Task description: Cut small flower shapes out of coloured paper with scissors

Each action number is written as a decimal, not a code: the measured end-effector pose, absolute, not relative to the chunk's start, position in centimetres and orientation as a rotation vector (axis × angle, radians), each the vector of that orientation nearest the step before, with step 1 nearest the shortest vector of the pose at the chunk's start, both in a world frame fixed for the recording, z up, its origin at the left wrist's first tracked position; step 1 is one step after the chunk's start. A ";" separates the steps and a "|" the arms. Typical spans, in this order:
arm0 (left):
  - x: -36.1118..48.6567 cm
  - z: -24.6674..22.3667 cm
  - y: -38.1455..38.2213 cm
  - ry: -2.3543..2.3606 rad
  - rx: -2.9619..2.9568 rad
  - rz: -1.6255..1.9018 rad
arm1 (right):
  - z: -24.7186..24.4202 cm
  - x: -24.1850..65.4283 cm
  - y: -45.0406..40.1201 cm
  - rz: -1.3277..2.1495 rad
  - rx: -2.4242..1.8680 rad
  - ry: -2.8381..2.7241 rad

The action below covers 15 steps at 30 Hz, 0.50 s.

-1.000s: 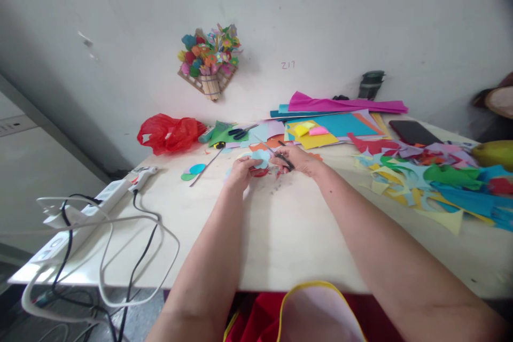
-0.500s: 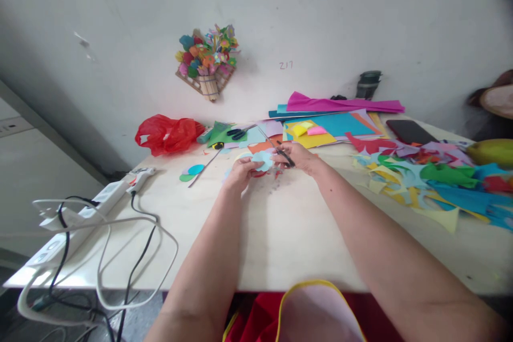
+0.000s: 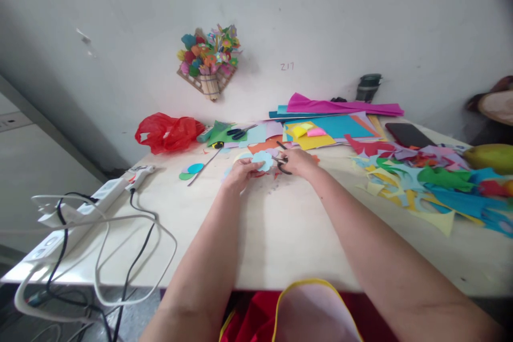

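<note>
My left hand (image 3: 241, 173) pinches a light blue paper flower (image 3: 262, 161) with a scalloped edge, held just above the table. Closed around the dark handles of a pair of scissors (image 3: 284, 166) is my right hand (image 3: 297, 162). The scissor blades point left, at the flower's right edge; whether they touch the paper I cannot tell. Small red and blue paper snippets lie under the hands. Behind them lies an orange paper piece (image 3: 266, 146).
Left are blue and green paper circles (image 3: 195, 169), a red plastic bag (image 3: 168, 133) and a power strip (image 3: 100, 195) with cables. Dark-handled scissors (image 3: 237, 132) and coloured sheets (image 3: 332, 125) lie behind. Right are paper scraps (image 3: 401, 184) and a phone (image 3: 412, 134).
The scissors have swung from pointing up and away to pointing left at the flower's edge. My right hand has turned with them. The left hand stays in nearly the same place.
</note>
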<state>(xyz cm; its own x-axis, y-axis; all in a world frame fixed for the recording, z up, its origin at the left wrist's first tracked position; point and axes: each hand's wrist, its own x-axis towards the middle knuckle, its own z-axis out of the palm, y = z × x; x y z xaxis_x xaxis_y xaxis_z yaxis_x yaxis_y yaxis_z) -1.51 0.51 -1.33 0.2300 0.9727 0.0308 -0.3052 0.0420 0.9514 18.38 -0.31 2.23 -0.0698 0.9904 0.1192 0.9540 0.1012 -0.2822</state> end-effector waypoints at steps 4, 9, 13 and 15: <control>-1.5 -1.2 0.4 0.839 1.080 1.126 | 2.1 18.3 -0.3 0.183 -1.948 -2.175; -1.4 -0.8 0.0 0.832 1.091 1.093 | 2.7 18.4 -0.4 0.220 -2.023 -2.187; -1.2 -0.8 -0.2 0.837 1.099 1.078 | 3.1 18.7 -0.6 0.348 -1.992 -2.223; -1.2 -0.9 -0.1 0.852 1.097 1.075 | 2.9 19.1 -0.3 0.407 -1.939 -2.221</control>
